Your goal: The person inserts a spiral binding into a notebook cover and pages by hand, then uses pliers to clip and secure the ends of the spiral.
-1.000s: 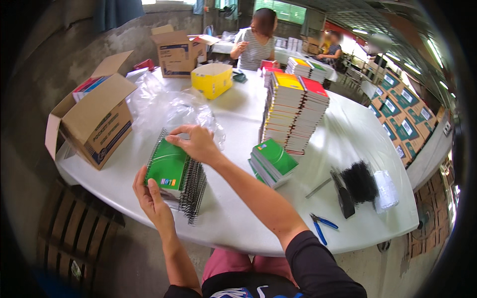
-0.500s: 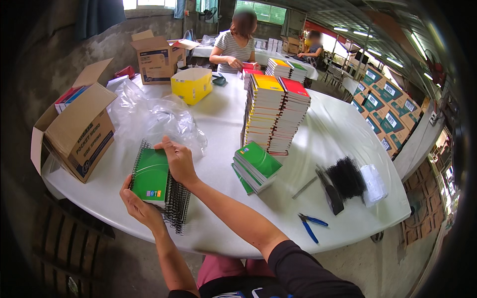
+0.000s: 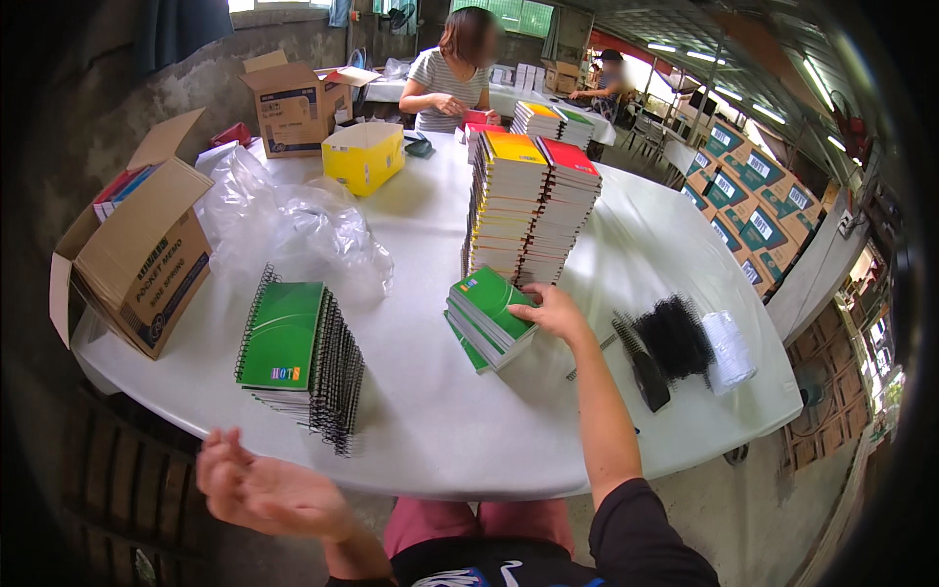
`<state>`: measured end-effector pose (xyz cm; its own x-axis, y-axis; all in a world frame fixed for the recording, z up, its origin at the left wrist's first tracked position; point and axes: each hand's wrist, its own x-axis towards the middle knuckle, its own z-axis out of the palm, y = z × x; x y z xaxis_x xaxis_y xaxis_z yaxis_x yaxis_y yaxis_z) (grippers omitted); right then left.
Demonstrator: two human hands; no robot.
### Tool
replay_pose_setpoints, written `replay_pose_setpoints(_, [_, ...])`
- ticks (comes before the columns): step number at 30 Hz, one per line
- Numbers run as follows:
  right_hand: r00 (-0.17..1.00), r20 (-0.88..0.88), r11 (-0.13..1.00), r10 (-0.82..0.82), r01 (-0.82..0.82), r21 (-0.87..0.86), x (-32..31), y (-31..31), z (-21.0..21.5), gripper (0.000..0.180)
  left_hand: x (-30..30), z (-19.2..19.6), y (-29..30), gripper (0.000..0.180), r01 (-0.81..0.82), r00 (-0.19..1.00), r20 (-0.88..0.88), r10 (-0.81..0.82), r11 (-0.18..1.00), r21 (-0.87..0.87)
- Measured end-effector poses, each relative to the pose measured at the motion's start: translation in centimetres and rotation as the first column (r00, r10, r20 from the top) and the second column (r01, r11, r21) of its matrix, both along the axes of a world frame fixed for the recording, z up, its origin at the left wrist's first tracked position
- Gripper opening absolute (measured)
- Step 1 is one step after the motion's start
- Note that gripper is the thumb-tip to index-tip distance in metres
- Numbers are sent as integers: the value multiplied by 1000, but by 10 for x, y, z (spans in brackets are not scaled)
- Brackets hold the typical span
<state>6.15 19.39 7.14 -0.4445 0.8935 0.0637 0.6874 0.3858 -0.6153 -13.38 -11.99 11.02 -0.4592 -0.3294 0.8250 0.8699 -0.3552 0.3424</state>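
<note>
My right hand (image 3: 554, 314) is at the right side of a small stack of green notebooks (image 3: 489, 311), thumb on the top cover and fingers around its far right edge. These notebooks show no coil along their visible edges. To the left stands a stack of spiral-bound green notebooks (image 3: 284, 338) with black coils bristling down its right side; no hand touches it. My left hand (image 3: 264, 489) is in front of the table edge, palm up, slightly blurred, with loosely bent fingers and nothing in it. A loose black coil (image 3: 608, 341) lies partly hidden by my right forearm.
Tall piles of yellow and red notebooks (image 3: 528, 205) stand behind the green stack. At right lie black coils (image 3: 673, 338) and a white roll (image 3: 729, 352). Cartons (image 3: 147, 264), clear plastic (image 3: 293, 225) and a yellow box (image 3: 362, 157) are at left. A person (image 3: 455, 78) works opposite.
Both hands have left the spiral-bound stack. My right hand has moved right to the other green notebooks; my left has drawn back toward me. My right arm now covers most of the blue cutting pliers.
</note>
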Motion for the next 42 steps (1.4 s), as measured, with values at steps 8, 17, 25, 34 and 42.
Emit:
replay_pose_setpoints(8, [1000,3,990,31,-31,136,5,9,4,47,61,-12,40,29,376,902,-22,-432,809,-451])
replay_pose_setpoints(17, [938,195,937,287,-317,147,59,-138,-13,33,129,-54,80,54,47,879,-159,-450,414,-909])
replay_pose_setpoints(25, [992,-17,976,-126,121,-181,126,-78,-5,49,130,-112,96,60,-36,909,-117,-401,205,-978])
replay_pose_setpoints(34, [815,177,833,-552,548,74,147,47,-90,52,149,-108,111,48,-23,936,-153,-318,377,-926])
replay_pose_setpoints(42, [475,-818,892,-323,-135,-431,147,-31,6,54,142,-108,111,45,-3,939,-135,-318,384,-923])
